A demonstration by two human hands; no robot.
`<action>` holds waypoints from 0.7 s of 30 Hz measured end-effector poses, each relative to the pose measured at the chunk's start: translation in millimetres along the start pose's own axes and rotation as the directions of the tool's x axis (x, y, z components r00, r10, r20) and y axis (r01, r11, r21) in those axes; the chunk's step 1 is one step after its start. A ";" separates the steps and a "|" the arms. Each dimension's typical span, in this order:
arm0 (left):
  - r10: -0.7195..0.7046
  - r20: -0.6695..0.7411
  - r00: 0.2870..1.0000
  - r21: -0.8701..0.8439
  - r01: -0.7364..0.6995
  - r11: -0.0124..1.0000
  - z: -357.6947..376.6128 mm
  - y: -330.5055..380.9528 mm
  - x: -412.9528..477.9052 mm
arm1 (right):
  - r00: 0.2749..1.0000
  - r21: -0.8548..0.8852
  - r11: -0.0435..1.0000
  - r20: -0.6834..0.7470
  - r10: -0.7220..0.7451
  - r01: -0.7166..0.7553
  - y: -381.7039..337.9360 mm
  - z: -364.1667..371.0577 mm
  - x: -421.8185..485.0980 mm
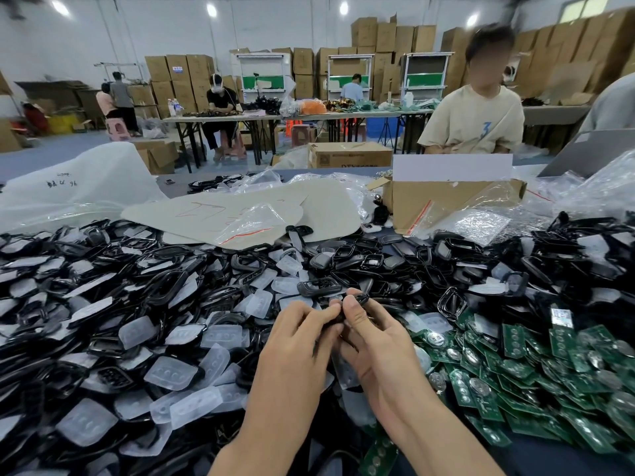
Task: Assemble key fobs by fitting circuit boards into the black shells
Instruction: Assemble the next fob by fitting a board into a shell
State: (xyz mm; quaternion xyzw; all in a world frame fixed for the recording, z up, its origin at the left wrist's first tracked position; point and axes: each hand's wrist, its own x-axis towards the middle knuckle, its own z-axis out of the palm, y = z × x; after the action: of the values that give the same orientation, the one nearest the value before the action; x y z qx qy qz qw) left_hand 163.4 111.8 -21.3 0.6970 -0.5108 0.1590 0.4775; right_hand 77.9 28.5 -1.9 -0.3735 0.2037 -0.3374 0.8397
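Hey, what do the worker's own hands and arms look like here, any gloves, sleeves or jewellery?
Both are bare. The left hand and right hand wear no gloves, and no ring shows on the fingers in view. The left forearm and right forearm are uncovered down to the picture's bottom edge: no sleeve, cuff, watch or wristband shows.

The surface [556,458] was nearly buried. Black shells [103,286] mixed with clear pads [175,372] covered its left and middle; green boards [515,372] were heaped at the right. Behind lay a cardboard sheet [240,207], an open box [446,201], a white bag [68,187] at far left and clear bags [584,201] at far right. The sheet's near edge rested on the shells.
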 end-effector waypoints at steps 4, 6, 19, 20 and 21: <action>0.038 -0.019 0.999 0.046 -0.037 0.998 -1.0 0.4 0.5 | 1.000 0.007 1.000 0.000 0.020 -0.020 -0.7 2.2 -2.1; 0.052 -0.049 0.997 0.052 -0.049 0.997 0.4 -0.8 0.6 | 1.000 0.006 1.000 0.005 0.019 -0.019 -0.5 2.8 -2.7; 0.139 -0.103 0.985 0.070 -0.132 0.989 1.5 -2.1 3.3 | 1.000 0.063 0.998 0.024 0.017 -0.019 -3.4 1.2 1.7; 0.127 -0.099 0.987 0.062 -0.122 0.991 2.1 -1.0 3.8 | 0.999 0.101 0.994 0.034 0.034 -0.037 -3.7 1.6 2.9; 0.111 -0.092 0.990 0.047 -0.107 0.993 2.2 -0.3 3.9 | 0.997 0.134 0.989 0.047 0.054 -0.060 -4.0 1.7 3.6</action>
State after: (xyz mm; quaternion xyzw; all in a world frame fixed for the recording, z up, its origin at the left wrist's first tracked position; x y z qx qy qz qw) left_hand 164.8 107.8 -19.8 0.6698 -0.5214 0.2282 0.4769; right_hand 79.8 24.8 1.9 -0.3171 0.1729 -0.3183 0.8765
